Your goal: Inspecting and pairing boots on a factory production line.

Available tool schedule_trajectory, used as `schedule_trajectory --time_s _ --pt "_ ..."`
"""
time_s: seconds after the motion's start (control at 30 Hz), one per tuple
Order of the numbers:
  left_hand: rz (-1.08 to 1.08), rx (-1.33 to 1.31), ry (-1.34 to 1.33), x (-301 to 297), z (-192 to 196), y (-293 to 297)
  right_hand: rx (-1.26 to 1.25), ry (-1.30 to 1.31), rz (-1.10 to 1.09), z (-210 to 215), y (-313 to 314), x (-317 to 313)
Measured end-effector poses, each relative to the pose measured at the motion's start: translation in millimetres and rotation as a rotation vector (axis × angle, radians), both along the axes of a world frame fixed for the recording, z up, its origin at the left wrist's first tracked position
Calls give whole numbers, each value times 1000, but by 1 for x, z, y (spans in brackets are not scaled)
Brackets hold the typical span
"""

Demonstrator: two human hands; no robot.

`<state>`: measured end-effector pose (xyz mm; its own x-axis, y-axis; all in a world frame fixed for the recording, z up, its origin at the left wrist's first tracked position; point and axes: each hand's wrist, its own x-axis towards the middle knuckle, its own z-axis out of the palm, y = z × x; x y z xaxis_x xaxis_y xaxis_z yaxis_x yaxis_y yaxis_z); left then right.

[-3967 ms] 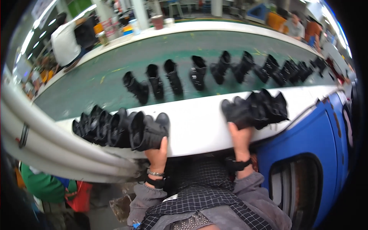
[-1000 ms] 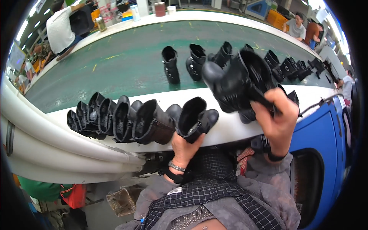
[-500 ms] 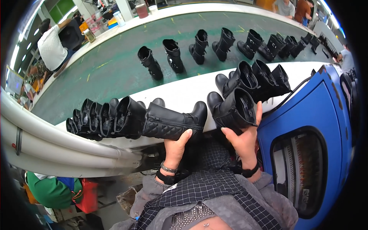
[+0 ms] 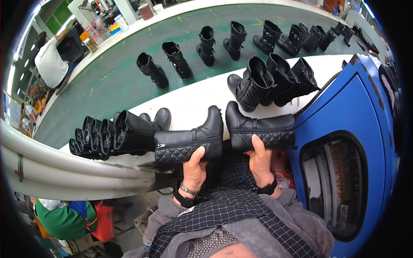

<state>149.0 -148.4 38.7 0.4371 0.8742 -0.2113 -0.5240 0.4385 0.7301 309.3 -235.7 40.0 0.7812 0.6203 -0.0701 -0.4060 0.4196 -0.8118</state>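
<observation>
Left hand clasps left boot, right hand clasps right boot; both boots lie on side, soles facing, just apart, at near edge of white ledge; boot row at ledge's left, boot cluster toward its right end; conveyor beyond

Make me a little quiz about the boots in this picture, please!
1. True or false: the left hand holds a quilted black boot lying on its side.
2. What does the right hand grip? A) a second quilted black boot B) a red bag C) a cup
3. Fill in: the single boots stand in a row on the ____ belt.

Key: 1 true; 2 A; 3 green.
</observation>
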Motion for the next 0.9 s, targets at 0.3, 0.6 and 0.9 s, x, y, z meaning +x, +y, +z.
schedule_trajectory --time_s 0.3,0.6,0.9 --pt "-42 -33 -65 10 -14 -3 167 218 201 -15 -16 -4" --pt "-44 -23 -121 13 -14 -5 202 206 255 -21 -9 -13" --pt "44 148 -24 11 -11 -7 89 -194 223 -1 -13 -8"
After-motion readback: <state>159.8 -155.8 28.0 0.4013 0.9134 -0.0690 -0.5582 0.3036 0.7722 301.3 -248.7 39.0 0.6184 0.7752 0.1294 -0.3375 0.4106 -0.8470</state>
